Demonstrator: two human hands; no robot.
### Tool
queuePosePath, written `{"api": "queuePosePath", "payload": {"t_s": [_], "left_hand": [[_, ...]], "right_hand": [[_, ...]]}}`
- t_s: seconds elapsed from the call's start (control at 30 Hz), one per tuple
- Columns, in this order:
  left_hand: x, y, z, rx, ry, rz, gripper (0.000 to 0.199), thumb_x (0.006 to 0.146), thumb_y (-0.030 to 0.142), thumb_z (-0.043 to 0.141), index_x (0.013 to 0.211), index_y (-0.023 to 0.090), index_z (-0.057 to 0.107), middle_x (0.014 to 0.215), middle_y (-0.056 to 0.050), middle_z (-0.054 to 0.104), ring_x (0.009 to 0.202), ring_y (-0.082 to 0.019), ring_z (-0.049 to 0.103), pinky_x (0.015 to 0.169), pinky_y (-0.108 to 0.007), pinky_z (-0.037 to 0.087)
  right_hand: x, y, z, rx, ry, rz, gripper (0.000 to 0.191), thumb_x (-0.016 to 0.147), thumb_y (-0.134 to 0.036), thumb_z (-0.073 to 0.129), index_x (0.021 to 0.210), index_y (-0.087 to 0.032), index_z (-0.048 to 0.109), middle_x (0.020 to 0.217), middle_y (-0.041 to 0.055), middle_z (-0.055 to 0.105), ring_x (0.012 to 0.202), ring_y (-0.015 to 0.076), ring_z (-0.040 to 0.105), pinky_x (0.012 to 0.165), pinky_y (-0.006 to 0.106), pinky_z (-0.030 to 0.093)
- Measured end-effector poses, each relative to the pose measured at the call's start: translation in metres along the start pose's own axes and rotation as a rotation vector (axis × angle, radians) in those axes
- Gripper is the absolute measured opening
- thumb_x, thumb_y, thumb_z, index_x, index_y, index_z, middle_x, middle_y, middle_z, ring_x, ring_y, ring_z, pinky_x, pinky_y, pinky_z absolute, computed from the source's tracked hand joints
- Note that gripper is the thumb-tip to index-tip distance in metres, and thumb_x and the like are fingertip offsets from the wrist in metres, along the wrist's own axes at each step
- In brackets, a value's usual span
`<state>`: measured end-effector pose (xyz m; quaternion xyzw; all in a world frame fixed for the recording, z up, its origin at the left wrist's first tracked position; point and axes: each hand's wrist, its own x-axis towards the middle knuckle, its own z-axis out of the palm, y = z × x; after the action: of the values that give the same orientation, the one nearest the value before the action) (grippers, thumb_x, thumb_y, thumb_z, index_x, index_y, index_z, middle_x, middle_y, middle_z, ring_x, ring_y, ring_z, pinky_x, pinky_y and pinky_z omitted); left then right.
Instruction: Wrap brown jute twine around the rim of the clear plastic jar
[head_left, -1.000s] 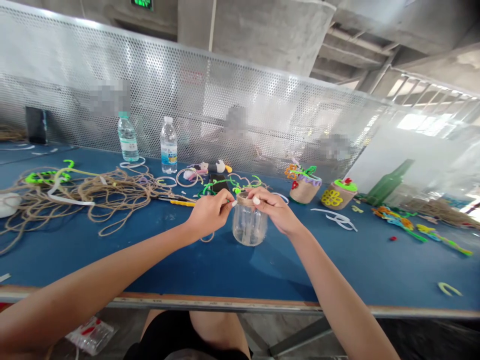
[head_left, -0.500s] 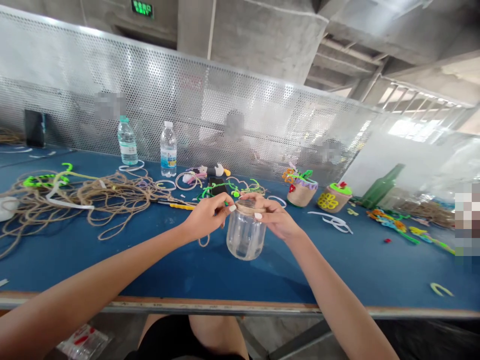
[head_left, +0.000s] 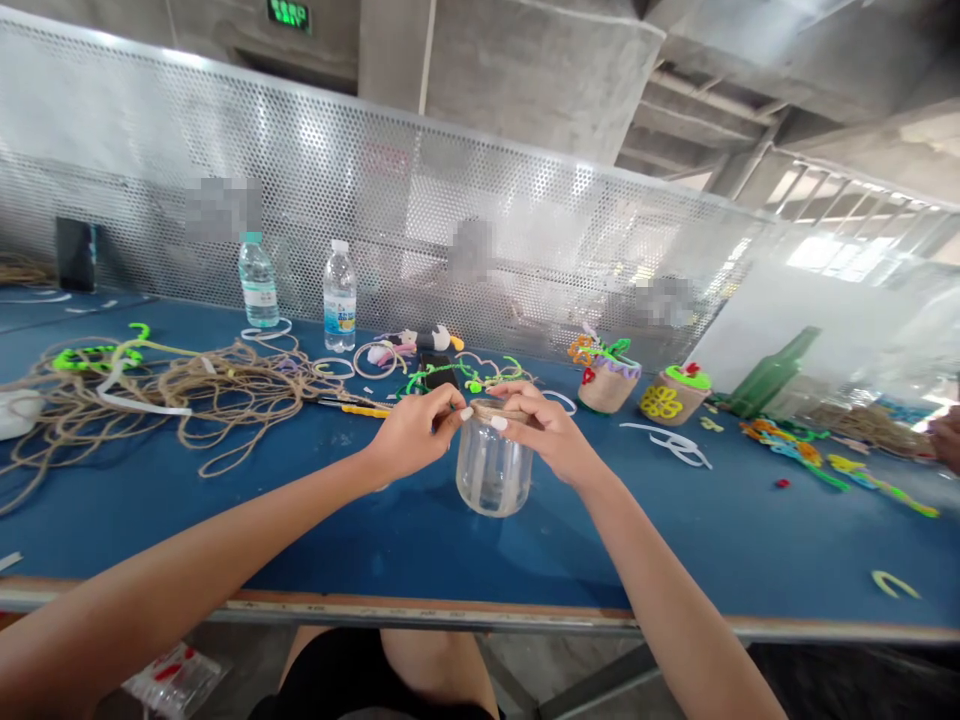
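A clear ribbed glass jar (head_left: 495,480) is upright just over the blue tabletop, with brown twine (head_left: 491,411) around its neck. My left hand (head_left: 415,432) pinches the twine at the left side of the rim, thumb and forefinger pressed together. Curled over the right side of the neck, my right hand (head_left: 553,438) grips the jar, its thumb across the front on the twine. Fingers hide part of the rim and the twine's end.
A tangle of twine (head_left: 232,385) spreads at left. Two water bottles (head_left: 259,290) stand before the perforated metal screen (head_left: 420,220). Behind the jar lies a yellow-handled tool (head_left: 366,410). Two twine-wrapped pots (head_left: 609,388) and a green bottle (head_left: 772,375) stand at right. Another person's hand (head_left: 946,438) shows at the right edge.
My right thumb has slid left along the front of the neck. The twine loop that hung below my left hand is mostly out of sight. The jar stays nearly in place.
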<state>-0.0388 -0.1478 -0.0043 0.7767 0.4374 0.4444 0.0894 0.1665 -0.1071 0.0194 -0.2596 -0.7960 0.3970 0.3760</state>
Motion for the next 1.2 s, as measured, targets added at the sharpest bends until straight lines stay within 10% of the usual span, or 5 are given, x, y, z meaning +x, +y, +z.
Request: {"api": "queuePosePath", "payload": {"t_s": [0.53,0.83,1.2], "left_hand": [[-0.004,0.002,0.005,0.120,0.065,0.087,0.015,0.089,0.028,0.044,0.081,0.018,0.051,0.060,0.000,0.060,0.052,-0.014,0.056,0.051,-0.022,0.034],[-0.004,-0.001,0.007,-0.001,0.089,0.055,0.014,0.087,0.026,0.051,0.075,0.017,0.051,0.059,0.001,0.055,0.052,-0.011,0.052,0.053,-0.022,0.041],[0.003,0.004,0.004,-0.208,-0.038,0.048,0.008,0.083,0.019,0.064,0.088,0.020,0.070,0.113,-0.008,0.052,0.051,-0.002,0.047,0.046,-0.019,0.047]], "right_hand": [[-0.001,0.002,-0.017,0.129,-0.160,0.054,0.026,0.073,-0.045,0.071,0.069,-0.019,0.064,0.124,0.0080,0.057,0.116,0.0258,0.052,0.089,0.041,0.043],[-0.004,-0.003,0.002,-0.032,0.029,-0.037,0.031,0.066,-0.037,0.078,0.067,-0.018,0.053,0.116,0.0113,0.061,0.110,0.0277,0.055,0.092,0.043,0.040],[-0.003,0.001,-0.008,0.125,-0.122,-0.117,0.033,0.071,-0.032,0.075,0.095,-0.024,0.053,0.125,0.0078,0.055,0.120,0.0247,0.052,0.090,0.039,0.049]]}}
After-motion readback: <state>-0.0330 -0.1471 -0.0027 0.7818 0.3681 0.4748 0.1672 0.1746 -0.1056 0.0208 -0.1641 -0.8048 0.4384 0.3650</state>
